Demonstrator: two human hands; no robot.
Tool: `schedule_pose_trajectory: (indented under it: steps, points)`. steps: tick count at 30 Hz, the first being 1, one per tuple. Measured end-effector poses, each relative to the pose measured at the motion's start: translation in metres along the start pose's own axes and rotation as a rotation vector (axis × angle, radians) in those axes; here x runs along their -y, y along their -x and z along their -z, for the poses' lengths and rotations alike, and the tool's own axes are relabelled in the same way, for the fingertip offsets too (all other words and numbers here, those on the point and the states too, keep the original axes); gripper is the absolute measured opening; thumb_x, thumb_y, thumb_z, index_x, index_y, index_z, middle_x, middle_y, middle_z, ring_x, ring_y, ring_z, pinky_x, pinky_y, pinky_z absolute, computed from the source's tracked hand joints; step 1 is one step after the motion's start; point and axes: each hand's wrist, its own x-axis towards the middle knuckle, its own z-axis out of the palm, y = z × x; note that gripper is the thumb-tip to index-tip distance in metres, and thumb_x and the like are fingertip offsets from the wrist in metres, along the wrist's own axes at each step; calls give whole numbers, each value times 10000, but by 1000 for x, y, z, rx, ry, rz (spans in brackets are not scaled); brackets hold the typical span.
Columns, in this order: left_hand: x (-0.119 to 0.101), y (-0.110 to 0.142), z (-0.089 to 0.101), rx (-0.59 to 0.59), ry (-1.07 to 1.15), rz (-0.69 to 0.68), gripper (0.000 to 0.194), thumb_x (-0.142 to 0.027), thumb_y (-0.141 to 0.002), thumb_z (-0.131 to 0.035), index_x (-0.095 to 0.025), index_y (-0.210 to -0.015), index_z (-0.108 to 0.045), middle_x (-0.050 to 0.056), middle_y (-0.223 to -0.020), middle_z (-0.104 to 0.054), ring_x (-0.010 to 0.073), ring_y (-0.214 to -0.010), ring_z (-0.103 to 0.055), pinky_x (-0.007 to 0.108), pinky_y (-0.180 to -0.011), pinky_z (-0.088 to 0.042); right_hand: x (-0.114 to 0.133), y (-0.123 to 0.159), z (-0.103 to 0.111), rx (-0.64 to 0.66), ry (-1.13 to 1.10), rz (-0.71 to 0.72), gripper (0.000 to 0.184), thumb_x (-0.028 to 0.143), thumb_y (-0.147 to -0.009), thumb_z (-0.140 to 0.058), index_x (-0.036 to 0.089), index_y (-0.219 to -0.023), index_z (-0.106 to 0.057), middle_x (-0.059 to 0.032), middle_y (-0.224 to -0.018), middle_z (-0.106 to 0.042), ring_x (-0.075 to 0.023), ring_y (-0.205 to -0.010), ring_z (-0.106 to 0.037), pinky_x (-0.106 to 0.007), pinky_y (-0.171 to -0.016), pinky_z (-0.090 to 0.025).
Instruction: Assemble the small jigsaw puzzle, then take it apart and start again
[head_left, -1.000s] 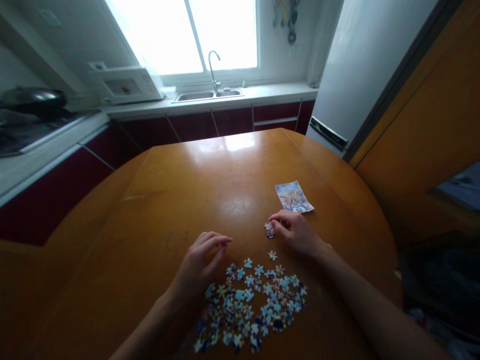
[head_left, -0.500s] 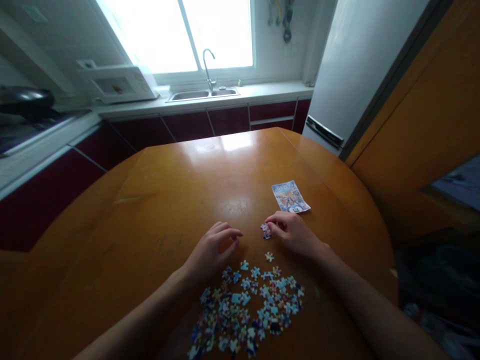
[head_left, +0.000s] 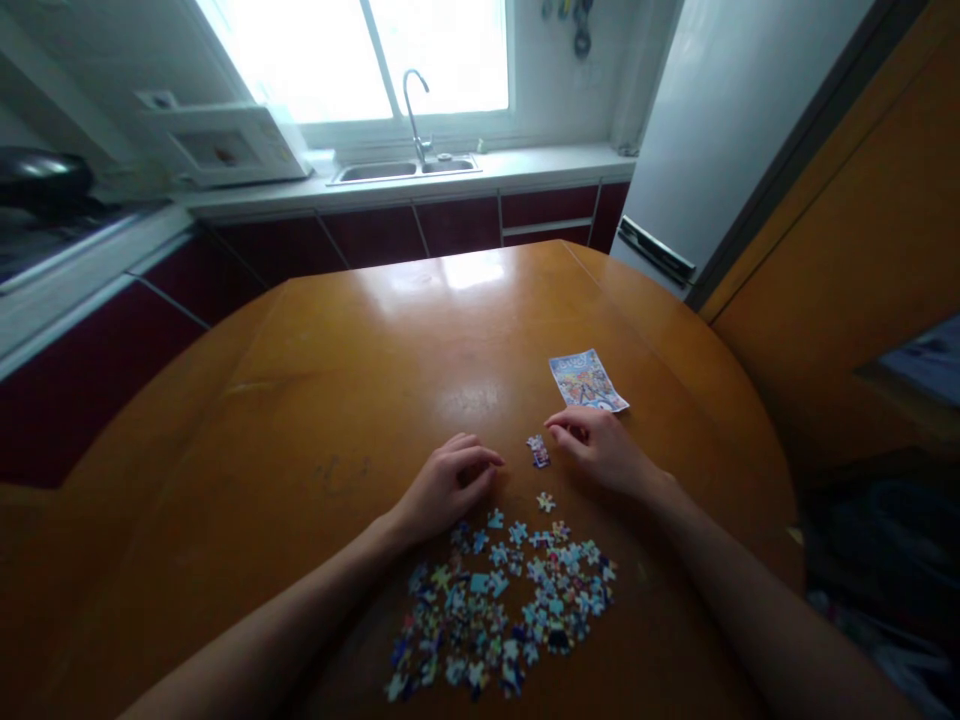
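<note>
My right hand (head_left: 600, 450) rests by a small cluster of joined jigsaw pieces (head_left: 538, 451), its fingertips just right of them and apart from them. Its thumb and index finger are parted, with nothing visible between them. Behind that hand lies a printed picture sheet (head_left: 586, 378), its lower edge partly covered by the hand. On the left, my left hand (head_left: 450, 485) lies on the table, fingers loosely curved and apart, holding nothing. A single jigsaw piece (head_left: 545, 502) sits below the cluster. Nearer to me spreads a pile of loose jigsaw pieces (head_left: 480, 620), mostly light blue.
The wooden table (head_left: 360, 350) has rounded ends. Beyond it stand a counter with a sink (head_left: 382, 172) and tap, a white microwave (head_left: 217, 145), and a dark pan (head_left: 45, 180) on the stove at left. A fridge (head_left: 720, 130) stands at the right.
My right hand has let go of the joined pieces and drawn slightly right. My left hand has shifted a little to the right. The view has tilted slightly downward.
</note>
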Motion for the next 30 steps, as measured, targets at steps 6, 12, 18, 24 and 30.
schedule_pose_trajectory:
  steps: [6,12,18,24,30]
  points:
    - [-3,0,0,8,7,-8,165,-229,-940,-569,-210,-981,-728,51,-874,-655,190,-882,-576,343,-808,-484,-2,2,0,-7,-5,-8,196,269,-930,-563,196,-959,-743,-61,-916,-750,-197,-782,-646,-334,-706,-487]
    - [-9,2,4,32,3,26,169,-250,-933,-585,-197,-984,-737,47,-852,-646,173,-828,-580,320,-774,-498,-8,5,-5,3,-29,-30,238,333,-918,-573,195,-982,-756,-87,-945,-759,-227,-798,-665,-358,-698,-510]
    - [-19,4,24,117,41,48,183,-279,-952,-596,-188,-1025,-736,59,-926,-655,152,-822,-605,292,-755,-501,-6,6,-5,23,-56,-40,236,338,-913,-576,192,-978,-749,-83,-950,-761,-230,-820,-677,-357,-706,-521]
    - [-35,17,48,217,-40,26,169,-335,-930,-656,-245,-1029,-758,59,-949,-663,184,-888,-606,323,-798,-490,-2,6,-3,13,-48,-18,227,324,-905,-574,199,-961,-755,-82,-924,-764,-228,-779,-673,-348,-659,-510]
    - [-45,57,53,311,-194,49,193,-457,-842,-757,-301,-951,-790,33,-791,-609,189,-789,-553,317,-733,-436,1,6,-1,-7,-61,-12,223,342,-914,-576,212,-948,-754,-86,-917,-765,-239,-785,-681,-356,-659,-512]
